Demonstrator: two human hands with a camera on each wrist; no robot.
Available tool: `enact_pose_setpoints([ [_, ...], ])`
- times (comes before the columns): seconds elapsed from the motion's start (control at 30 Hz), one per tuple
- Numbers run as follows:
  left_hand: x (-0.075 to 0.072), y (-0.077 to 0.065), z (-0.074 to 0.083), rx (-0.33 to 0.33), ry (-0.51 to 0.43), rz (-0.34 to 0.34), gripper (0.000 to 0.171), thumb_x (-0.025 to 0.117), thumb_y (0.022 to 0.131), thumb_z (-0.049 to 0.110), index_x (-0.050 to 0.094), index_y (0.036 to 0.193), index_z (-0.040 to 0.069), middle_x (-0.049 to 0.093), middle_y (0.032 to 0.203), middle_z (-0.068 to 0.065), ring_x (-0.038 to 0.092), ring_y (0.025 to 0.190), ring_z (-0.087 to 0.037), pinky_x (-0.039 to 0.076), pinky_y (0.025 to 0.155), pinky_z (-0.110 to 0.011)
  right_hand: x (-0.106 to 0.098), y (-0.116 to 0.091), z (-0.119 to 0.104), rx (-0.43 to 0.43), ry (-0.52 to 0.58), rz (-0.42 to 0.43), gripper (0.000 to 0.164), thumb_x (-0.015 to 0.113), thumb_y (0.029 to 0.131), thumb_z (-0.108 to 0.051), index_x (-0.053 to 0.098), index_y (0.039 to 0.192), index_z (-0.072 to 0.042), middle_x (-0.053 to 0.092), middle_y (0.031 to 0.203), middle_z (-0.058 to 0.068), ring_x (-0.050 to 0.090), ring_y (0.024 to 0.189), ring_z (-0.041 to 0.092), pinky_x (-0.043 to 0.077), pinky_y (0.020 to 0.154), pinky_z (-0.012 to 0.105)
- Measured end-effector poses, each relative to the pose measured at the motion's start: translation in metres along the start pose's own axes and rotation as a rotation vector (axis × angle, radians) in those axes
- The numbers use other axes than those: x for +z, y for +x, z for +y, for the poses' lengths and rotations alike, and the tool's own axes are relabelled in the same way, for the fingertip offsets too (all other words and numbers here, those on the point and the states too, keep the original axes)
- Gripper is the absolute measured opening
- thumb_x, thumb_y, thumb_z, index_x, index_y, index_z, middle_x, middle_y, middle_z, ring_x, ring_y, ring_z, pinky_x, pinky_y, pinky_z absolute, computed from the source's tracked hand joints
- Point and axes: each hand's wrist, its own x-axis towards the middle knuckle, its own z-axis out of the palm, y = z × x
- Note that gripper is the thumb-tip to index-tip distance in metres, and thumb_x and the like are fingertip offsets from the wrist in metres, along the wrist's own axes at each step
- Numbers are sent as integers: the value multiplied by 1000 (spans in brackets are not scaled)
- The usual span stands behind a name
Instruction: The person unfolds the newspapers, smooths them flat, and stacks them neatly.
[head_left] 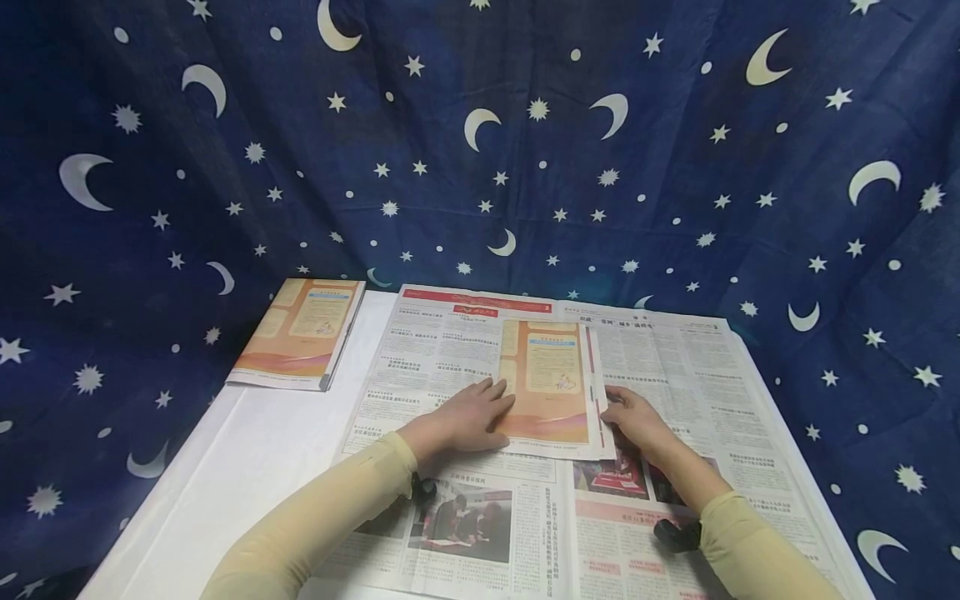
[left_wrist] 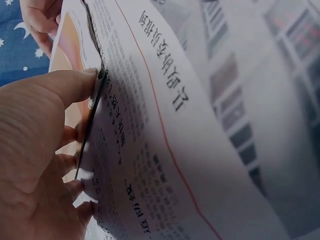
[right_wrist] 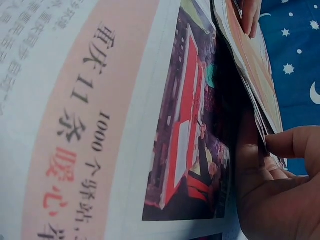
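Observation:
A folded newspaper (head_left: 551, 421) with an orange printed page on top lies over the spread newspaper (head_left: 480, 471). At its left edge rests my left hand (head_left: 467, 418), fingers spread and fingertips on the orange page. The left wrist view has the left thumb (left_wrist: 75, 86) at the near edge of the folded paper. My right hand (head_left: 637, 423) pinches the right edge, where several paper layers show. In the right wrist view the right thumb (right_wrist: 292, 142) is on the upper side and the other fingers reach below the edge.
Another folded newspaper (head_left: 296, 333) with the same orange print lies at the back left of the white table (head_left: 247, 450). A dark blue cloth (head_left: 450, 125) with moons and stars hangs behind the table and along its sides. Each wrist has a small black device near the sleeve.

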Motion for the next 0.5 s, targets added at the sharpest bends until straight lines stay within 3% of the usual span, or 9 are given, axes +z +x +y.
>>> enact_pose_setpoints([
  [0.27,0,1,-1,-17,12,-19,79,61,96,56,36,161,19,21,169,-8,17,155,-32,17,125,-43,-1,0,0,4,18,-8,75,56,90,-7,26,159,1,67,122,20,73,90,25,62,74,38],
  [0.5,0,1,-1,-33,25,-32,78,60,96,58,35,161,22,21,170,-5,16,155,-29,19,124,-43,-2,0,0,-13,6,-12,75,56,92,-7,24,159,3,66,123,22,73,93,25,61,76,37],
])
